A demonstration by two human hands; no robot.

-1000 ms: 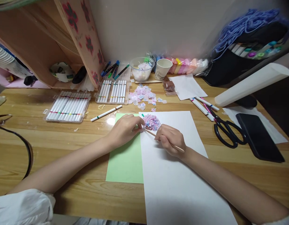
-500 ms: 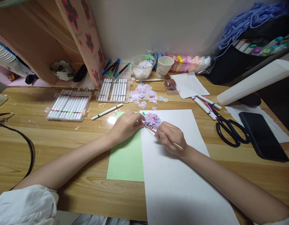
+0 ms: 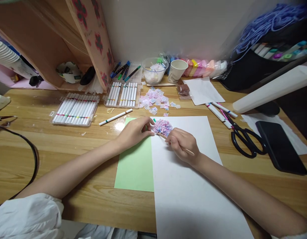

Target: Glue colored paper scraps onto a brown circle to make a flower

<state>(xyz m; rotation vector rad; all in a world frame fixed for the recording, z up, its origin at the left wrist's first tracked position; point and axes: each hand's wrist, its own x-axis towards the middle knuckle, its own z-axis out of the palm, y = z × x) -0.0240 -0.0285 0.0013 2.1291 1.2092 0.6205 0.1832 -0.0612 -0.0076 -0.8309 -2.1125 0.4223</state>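
Note:
My right hand [image 3: 183, 144] is closed round a thin wooden stick [image 3: 189, 151]. The stick's tip touches down at the lower left edge of a cluster of pink, blue and purple paper scraps [image 3: 162, 127] on a large white sheet [image 3: 185, 192]. Left of that cluster, my left hand [image 3: 136, 131] rests over a light green sheet [image 3: 135, 169], which lies beside and partly under the white one. Its thumb and fingers are apart, tips near the stick's end; no held thing shows between them. A small green bit [image 3: 154, 120] sits at the cluster's upper left.
Behind the sheets lie loose paper scraps [image 3: 155, 98], a clear bowl [image 3: 154, 70] and a paper cup [image 3: 177, 70]. Marker cases [image 3: 75, 109] stand to the left, with a single marker [image 3: 115, 117] nearby. Black-handled scissors [image 3: 248, 142] and a phone [image 3: 281, 147] lie at right.
My left thumb and fingers have parted from a near pinch. The stick's tip has shifted slightly at the cluster's edge. The whole view has shifted a little.

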